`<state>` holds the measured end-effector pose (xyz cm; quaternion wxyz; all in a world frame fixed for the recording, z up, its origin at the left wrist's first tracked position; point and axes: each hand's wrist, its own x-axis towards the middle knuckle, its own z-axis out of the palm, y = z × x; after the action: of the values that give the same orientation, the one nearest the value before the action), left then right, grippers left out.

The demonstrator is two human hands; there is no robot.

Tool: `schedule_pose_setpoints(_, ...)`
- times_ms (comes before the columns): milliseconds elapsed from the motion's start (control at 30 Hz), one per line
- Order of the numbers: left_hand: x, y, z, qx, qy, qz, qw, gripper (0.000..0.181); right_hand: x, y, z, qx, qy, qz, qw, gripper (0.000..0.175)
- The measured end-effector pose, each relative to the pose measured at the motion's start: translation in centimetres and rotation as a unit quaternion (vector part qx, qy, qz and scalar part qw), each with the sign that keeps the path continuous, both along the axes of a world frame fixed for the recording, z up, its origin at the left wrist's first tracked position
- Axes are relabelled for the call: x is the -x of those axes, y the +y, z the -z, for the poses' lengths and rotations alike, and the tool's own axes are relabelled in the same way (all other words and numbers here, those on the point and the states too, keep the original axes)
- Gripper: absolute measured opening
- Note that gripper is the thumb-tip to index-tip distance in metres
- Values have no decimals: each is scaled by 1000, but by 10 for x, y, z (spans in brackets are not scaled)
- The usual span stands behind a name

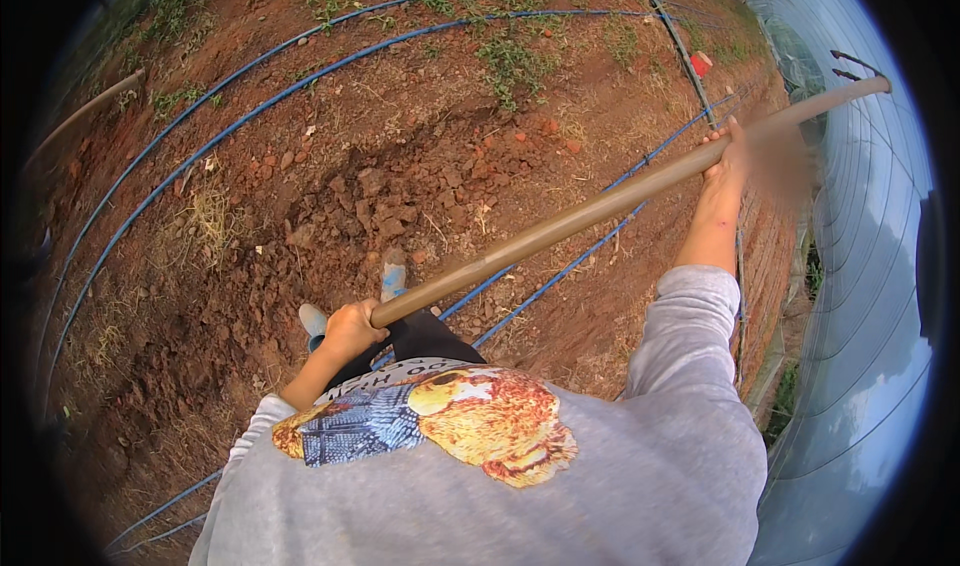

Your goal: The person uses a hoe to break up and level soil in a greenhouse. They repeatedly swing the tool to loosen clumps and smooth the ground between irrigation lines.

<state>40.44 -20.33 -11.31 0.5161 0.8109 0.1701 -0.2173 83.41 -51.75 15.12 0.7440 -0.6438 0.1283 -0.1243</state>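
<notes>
A long wooden handle [555, 232] runs slantwise across the view, raised above the soil. My left hand [349, 333] grips its lower end close to my waist. Farther up, my right hand [724, 153] is wrapped around the same handle with the arm stretched out. At the upper right end, dark metal prongs [859, 65] stick out, so the tool looks like a pronged hoe. A blurred patch beside my right hand hides part of the background. Broken clods of reddish-brown soil [382, 198] lie in front of my boots [394, 275].
Blue irrigation hoses [300, 84] curve over the ground on the far side; more blue hoses [570, 270] pass under the handle. A dark pipe [675, 37] crosses them. Green weeds [514, 67] grow beyond the clods. Another wooden handle [90, 108] shows at left. Plastic greenhouse sheeting [847, 326] rises on the right.
</notes>
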Motion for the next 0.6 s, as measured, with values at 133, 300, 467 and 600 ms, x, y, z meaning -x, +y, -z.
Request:
schedule_pose_setpoints(133,42,14,12,-61,30,37,997,28,-21,-1,142,-29,93,14,995,19)
schedule_pose_setpoints(300,175,71,-82,-204,303,144,919,38,154,112,321,-132,368,12,921,19)
schedule_pose_setpoints(467,156,79,-199,-414,354,47,837,27,228,172,349,-236,533,-82,809,24)
schedule_pose_setpoints(600,21,120,-289,-480,153,-84,860,27,117,175,312,-221,459,-228,830,28)
